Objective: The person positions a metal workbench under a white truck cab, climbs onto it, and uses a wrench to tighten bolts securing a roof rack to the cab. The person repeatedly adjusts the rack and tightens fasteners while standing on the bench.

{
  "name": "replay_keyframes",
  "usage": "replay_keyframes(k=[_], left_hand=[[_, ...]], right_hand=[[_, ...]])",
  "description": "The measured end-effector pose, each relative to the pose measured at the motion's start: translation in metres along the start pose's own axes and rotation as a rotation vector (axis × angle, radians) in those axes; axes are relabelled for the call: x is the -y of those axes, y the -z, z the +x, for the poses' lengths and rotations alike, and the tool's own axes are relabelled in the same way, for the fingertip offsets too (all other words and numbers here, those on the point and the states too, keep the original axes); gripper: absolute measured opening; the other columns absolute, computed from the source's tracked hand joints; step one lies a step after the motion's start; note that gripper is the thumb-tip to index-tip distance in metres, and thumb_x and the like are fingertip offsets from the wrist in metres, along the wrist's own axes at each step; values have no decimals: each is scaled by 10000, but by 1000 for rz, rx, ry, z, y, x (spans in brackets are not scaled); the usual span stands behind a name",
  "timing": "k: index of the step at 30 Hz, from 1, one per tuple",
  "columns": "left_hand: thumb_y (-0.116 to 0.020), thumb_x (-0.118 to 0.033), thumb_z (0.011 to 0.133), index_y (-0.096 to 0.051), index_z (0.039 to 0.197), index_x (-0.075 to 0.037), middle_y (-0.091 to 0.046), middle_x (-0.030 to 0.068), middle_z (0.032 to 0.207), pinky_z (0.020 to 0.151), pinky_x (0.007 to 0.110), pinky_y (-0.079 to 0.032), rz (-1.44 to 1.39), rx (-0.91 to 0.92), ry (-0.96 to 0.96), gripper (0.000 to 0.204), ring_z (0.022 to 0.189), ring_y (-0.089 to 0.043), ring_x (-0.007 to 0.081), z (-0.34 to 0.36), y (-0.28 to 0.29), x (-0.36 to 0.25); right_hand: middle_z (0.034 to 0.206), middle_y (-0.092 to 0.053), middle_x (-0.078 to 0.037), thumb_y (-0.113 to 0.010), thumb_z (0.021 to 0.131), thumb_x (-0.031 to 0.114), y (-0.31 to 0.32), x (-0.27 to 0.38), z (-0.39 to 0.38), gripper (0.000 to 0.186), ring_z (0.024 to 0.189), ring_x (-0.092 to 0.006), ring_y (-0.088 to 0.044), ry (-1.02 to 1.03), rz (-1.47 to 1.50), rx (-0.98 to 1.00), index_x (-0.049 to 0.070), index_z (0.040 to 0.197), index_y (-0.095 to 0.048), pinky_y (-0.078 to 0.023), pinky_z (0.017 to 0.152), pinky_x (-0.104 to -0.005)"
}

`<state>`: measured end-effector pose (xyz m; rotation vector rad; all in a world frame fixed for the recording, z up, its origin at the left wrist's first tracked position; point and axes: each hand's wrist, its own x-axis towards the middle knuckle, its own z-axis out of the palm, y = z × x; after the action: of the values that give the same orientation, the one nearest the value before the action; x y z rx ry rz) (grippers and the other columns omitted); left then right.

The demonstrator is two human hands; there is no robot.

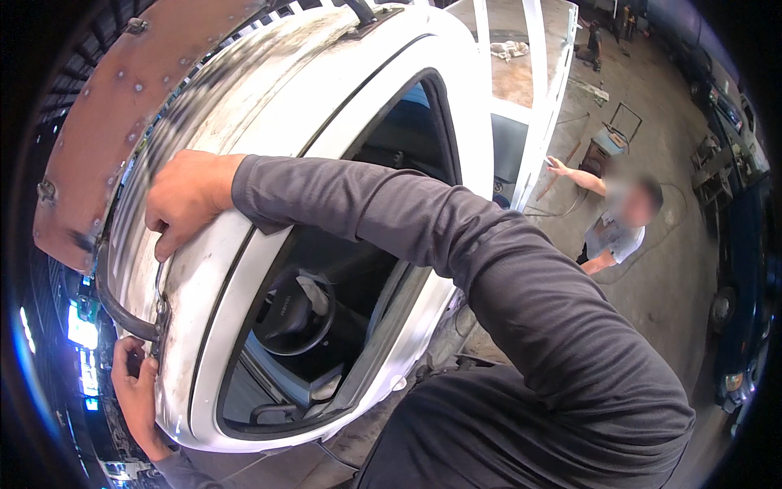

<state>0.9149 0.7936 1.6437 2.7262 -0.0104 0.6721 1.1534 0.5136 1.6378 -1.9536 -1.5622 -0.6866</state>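
Note:
A white vehicle's roof [269, 114] curves across the left of the head view, with rust and dirt stains along its gutter. My right arm reaches over the side window, and my right hand [189, 196] rests on the roof edge with curled fingers, its thumb pointing down along the gutter. Beside the roof's front corner, my left hand [137, 383] has thumb and fingers drawn together. Whatever either hand grips is hidden. Between them, a black curved bar [126, 314] ends at a small dark metal bracket [161, 314] on the gutter.
A rusty brown panel [122, 122] rises beyond the roof. The window frame [305, 432] surrounds a view of the steering wheel [297, 314]. At right, another person [619, 224] stretches a hand to a white metal frame [544, 106]. A wheeled machine [609, 143] and dark vehicle [737, 326] stand farther off.

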Motion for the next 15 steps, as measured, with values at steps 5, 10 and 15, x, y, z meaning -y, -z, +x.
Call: replay_keyframes(k=[5, 10, 15], left_hand=[[-612, -35, 865, -646, 973, 22, -552, 25, 798, 572, 263, -374, -100, 81, 124, 127, 637, -480, 82, -5, 8, -17], [-680, -195, 884, -646, 819, 8, -541, 5, 629, 517, 292, -377, 78, 94, 109, 216, 569, -492, 81, 9, 5, -11], [-646, -82, 895, -711, 1083, 6, -662, 22, 788, 550, 251, -451, -131, 244, 144, 218, 612, -565, 67, 8, 23, -12]], right_hand=[[764, -716, -116, -705, 816, 577, -1, 0, 2, 435, 804, -351, -698, 33, 2, -21, 146, 792, -760, -524, 714, -475], [676, -657, -148, -692, 814, 512, -24, -9, 12, 421, 700, -368, -664, 41, -12, -46, 101, 727, -708, -513, 665, -488], [698, -682, -141, -691, 832, 533, -5, -2, 9, 456, 713, -364, -678, 17, -51, -44, 88, 730, -703, -521, 691, -483]])
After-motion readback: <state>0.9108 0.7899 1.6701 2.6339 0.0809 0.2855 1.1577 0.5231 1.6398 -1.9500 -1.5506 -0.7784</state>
